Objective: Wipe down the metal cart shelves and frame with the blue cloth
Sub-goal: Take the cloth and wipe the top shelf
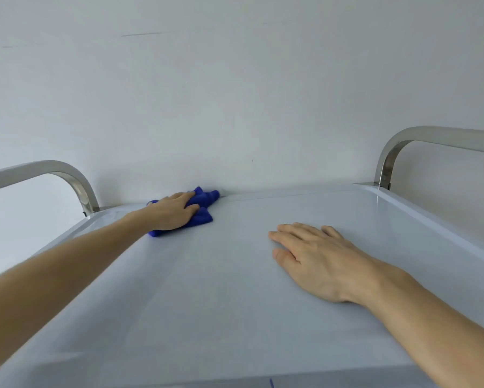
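Blue cloth at the far left of the top shelf

Crumpled blue microfibre cloth (199, 212) pressed onto the pale grey metal cart shelf (235, 289), close to the far rim and the white wall (235, 79); covered by the left hand (171, 211), fingers straight and spread over it, not curled round it; right hand (316, 259) laid flat and relaxed on bare shelf, well apart from the cloth; curved stainless steel frame rails at left (67, 172) and right (397, 144)
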Demonstrator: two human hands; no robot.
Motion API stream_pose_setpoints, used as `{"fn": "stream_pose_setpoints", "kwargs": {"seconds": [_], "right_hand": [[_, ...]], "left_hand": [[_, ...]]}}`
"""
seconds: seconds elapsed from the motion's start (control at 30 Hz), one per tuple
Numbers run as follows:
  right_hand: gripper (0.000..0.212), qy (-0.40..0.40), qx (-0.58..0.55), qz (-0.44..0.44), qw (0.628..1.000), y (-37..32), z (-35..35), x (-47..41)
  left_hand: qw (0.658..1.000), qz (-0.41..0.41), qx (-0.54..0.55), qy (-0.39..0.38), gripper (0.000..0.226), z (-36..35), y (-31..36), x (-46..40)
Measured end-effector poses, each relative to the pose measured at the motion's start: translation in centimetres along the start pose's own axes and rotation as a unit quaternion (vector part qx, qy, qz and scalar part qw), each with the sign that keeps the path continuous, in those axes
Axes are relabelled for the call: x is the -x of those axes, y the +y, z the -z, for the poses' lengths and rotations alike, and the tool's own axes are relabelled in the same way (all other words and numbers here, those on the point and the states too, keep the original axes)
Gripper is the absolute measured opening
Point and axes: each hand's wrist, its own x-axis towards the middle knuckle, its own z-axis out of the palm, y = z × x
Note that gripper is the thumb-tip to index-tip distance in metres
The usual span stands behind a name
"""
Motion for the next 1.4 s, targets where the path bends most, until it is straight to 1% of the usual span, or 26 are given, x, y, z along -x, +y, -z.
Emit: {"fn": "stream_pose_setpoints", "kwargs": {"seconds": [0.13,0.23,0.33,0.43,0.53,0.63,0.7,0.8,0.87,0.93,1.0,1.07,1.17,1.27,1.33,1.4], "right_hand": [[0.051,0.01,0.006,0.006,1.0,0.0,0.0,0.0],[0.051,0.01,0.01,0.01,1.0,0.0,0.1,0.0],[0.052,0.01,0.007,0.008,1.0,0.3,0.1,-0.1],[0.053,0.009,-0.001,0.002,1.0,0.5,0.1,0.0],[0.052,0.006,-0.003,0.0,1.0,0.5,0.2,0.0],[0.051,0.0,-0.001,-0.001,1.0,0.5,0.2,0.2],[0.051,-0.004,0.0,-0.001,1.0,0.5,0.2,0.2],[0.051,-0.007,0.001,0.0,1.0,0.3,0.1,0.1],[0.05,-0.005,0.004,0.0,1.0,0.2,0.0,0.0],[0.05,0.0,0.008,0.001,1.0,0.1,0.0,-0.1],[0.05,0.001,0.009,0.001,1.0,0.1,-0.1,-0.2],[0.05,0.001,0.009,0.001,1.0,0.1,-0.1,-0.2],[0.05,-0.004,0.01,0.0,1.0,0.3,0.1,-0.2],[0.049,0.002,0.013,0.003,1.0,0.5,0.4,0.0],[0.049,0.0,0.016,0.001,1.0,0.6,0.5,0.0],[0.05,-0.002,0.01,-0.006,1.0,0.6,0.4,0.0]], "left_hand": [[0.999,-0.05,-0.012,-0.005,0.056,-0.9,6.5,-3.6],[0.991,-0.132,-0.019,-0.004,0.054,-1.7,11.5,-4.7],[0.978,-0.206,-0.015,0.014,0.05,-2.8,16.0,-4.7],[0.976,-0.219,-0.01,0.006,0.051,-3.3,17.7,-4.6],[0.976,-0.22,0.003,0.0,0.05,-2.9,15.1,-4.3],[0.982,-0.19,0.014,0.019,0.05,-2.2,9.0,-3.1],[0.99,-0.135,0.007,0.035,0.049,-1.3,3.2,-1.8],[0.999,-0.017,-0.003,0.028,0.05,0.0,-5.2,1.0],[0.999,0.048,-0.001,0.015,0.053,0.6,-7.9,2.2],[0.998,0.064,-0.007,0.009,0.055,0.7,-7.7,2.2],[0.999,0.05,-0.011,0.006,0.056,0.5,-5.3,1.8],[1.0,0.012,-0.012,0.016,0.058,0.0,-1.7,1.2],[0.997,-0.071,-0.029,0.024,0.059,-1.2,5.0,0.5],[0.987,-0.156,-0.037,0.0,0.059,-2.3,10.2,1.1],[0.983,-0.181,-0.022,-0.012,0.056,-2.5,10.4,1.9],[0.983,-0.182,-0.002,-0.006,0.055,-2.3,8.6,3.1]]}}
